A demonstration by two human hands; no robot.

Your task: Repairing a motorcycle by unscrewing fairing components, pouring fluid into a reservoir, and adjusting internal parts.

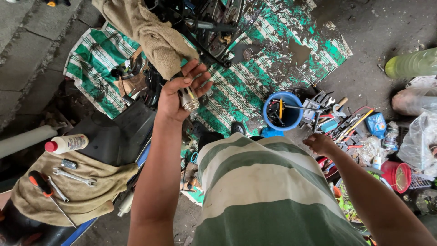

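Metal cylinder (188,99) sits in your left hand (175,98), held up over the green-and-white striped mat (236,86); start at the far left, though. There a white squeeze bottle with a red cap (66,143) lies on its side, cap pointing left, at the upper edge of a tan cloth (79,191). Its label is a pale band round the body, too small to make out. On that cloth lie a small metal socket (69,164), a combination wrench (74,176) and a screwdriver with a black-and-orange handle (41,183).

Moving right, the cylinder's long axis runs roughly up and down in the picture, tilted slightly, with its silvery ribbed end pointing down toward you. Your palm lies to its left; your thumb crosses over its upper part and your fingers (200,79) curl round its right side, so the hand is closed on it. A beige rag (152,34) hangs just above.

Further right, a blue bucket (283,111) holds tools. Your right hand (321,144) hovers near it, loosely curled and holding nothing. Beyond lie scattered hand tools (339,120), a blue pouch-shaped package (376,124), a small white bottle (377,161), a red tub (397,176), and a pale green plastic bottle (412,64) lying on its side at the upper right.
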